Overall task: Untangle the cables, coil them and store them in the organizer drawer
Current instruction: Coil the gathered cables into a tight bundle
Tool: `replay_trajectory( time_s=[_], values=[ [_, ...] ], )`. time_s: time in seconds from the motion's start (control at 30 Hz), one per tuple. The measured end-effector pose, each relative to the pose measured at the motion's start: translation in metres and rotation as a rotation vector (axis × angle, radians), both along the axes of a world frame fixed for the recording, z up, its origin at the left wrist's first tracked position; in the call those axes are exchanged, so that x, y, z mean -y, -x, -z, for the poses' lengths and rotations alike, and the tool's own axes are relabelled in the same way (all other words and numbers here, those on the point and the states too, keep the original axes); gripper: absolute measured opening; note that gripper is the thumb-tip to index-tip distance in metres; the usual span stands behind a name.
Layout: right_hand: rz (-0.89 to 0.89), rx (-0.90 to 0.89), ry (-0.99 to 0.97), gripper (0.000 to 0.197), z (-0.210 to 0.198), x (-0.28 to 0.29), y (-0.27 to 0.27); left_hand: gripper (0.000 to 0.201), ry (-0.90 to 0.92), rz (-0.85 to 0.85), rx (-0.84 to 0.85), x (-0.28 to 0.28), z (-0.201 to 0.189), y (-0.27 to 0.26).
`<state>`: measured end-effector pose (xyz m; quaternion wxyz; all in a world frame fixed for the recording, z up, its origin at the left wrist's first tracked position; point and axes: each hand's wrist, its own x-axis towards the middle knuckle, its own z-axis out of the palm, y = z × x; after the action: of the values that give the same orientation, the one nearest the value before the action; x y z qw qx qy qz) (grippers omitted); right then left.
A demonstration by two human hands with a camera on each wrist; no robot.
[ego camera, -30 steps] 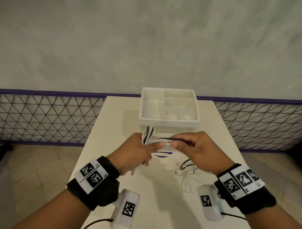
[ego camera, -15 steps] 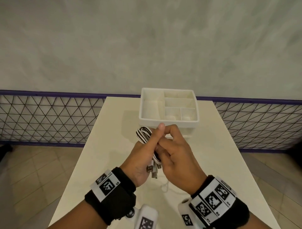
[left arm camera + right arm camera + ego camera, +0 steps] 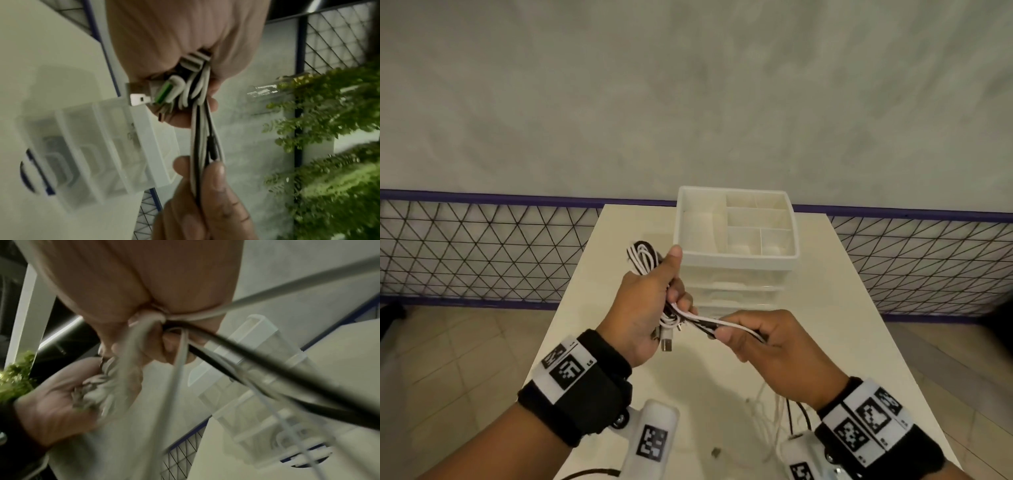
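Observation:
My left hand [image 3: 650, 301] grips a coiled bundle of black and white cables [image 3: 642, 257], with loops sticking out above the fist and USB plugs [image 3: 667, 343] hanging below it. In the left wrist view the plugs [image 3: 144, 97] and cable strands [image 3: 197, 146] run down to the other hand's fingers [image 3: 213, 178]. My right hand [image 3: 753, 339] pinches the loose black and white strands [image 3: 709, 322] leading out of the bundle, held above the table. The white organizer [image 3: 736, 260] with divided top tray and drawers stands just behind both hands.
More loose white and black cable [image 3: 774, 414] lies on the white table [image 3: 859, 308] under my right wrist. A small dark piece [image 3: 715, 453] lies near the front edge. A mesh fence [image 3: 482, 250] runs behind the table; green plants [image 3: 329, 129] show in the left wrist view.
My right hand has moved away from the left, down and to the right, drawing the strands out from the bundle. My left hand still holds the coil.

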<state>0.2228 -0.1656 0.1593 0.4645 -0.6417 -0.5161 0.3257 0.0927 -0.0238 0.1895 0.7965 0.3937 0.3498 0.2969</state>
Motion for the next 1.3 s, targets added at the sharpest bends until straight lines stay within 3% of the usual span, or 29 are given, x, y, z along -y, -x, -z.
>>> replay_trajectory(
  time_s=[0.1,0.27,0.33,0.37,0.43,0.47,0.5,0.57,0.63,0.83,0.9,0.97,1.1,1.2,1.3],
  values=[
    [-0.075,-0.001,0.021,0.014,-0.011,0.002,-0.006,0.045,-0.226,0.151,-0.140,-0.004,-0.002,0.003],
    [-0.192,0.115,0.098,0.008,-0.028,-0.002,-0.005,0.050,-0.636,0.663,-0.485,-0.004,-0.010,0.006],
    [-0.243,0.148,0.157,0.010,-0.032,-0.006,-0.007,0.043,-0.719,0.830,-0.469,0.003,-0.013,0.007],
    [-0.269,0.165,0.185,0.022,-0.034,-0.007,-0.007,0.036,-0.721,0.897,-0.416,0.007,-0.014,0.007],
    [-0.287,0.249,0.220,0.051,-0.034,-0.012,-0.006,0.009,-0.621,1.019,-0.305,0.014,-0.013,0.010],
    [-0.283,0.281,0.242,0.049,-0.032,-0.015,-0.007,0.010,-0.575,1.036,-0.273,0.015,-0.008,0.010],
    [-0.284,0.302,0.254,0.038,-0.031,-0.016,-0.007,0.019,-0.550,1.028,-0.278,0.019,-0.006,0.011],
    [-0.282,0.287,0.283,0.012,-0.031,-0.018,-0.008,0.017,-0.561,0.961,-0.367,0.023,0.001,0.011],
    [-0.278,0.229,0.285,0.004,-0.033,-0.018,-0.013,0.017,-0.556,0.894,-0.432,0.024,0.005,0.011],
    [-0.112,-0.031,0.231,0.016,-0.049,-0.007,-0.052,0.027,-0.451,0.612,-0.297,0.007,0.003,0.026],
    [-0.024,-0.067,0.127,0.014,-0.043,-0.003,-0.060,0.016,-0.413,0.459,-0.253,-0.002,0.007,0.029],
    [0.104,-0.087,-0.013,0.019,-0.035,-0.005,-0.054,0.028,-0.383,0.389,-0.228,-0.004,0.011,0.027],
    [0.166,0.075,-0.305,0.023,-0.025,-0.016,-0.001,0.051,-0.306,0.313,-0.102,0.015,0.010,0.007],
    [0.155,0.285,-0.364,0.024,-0.011,-0.022,0.026,0.070,-0.235,0.266,0.001,0.030,0.011,-0.001],
    [0.079,0.465,-0.322,0.023,0.000,-0.021,0.030,0.048,-0.243,0.170,-0.032,0.034,0.010,-0.002]
  ],
)
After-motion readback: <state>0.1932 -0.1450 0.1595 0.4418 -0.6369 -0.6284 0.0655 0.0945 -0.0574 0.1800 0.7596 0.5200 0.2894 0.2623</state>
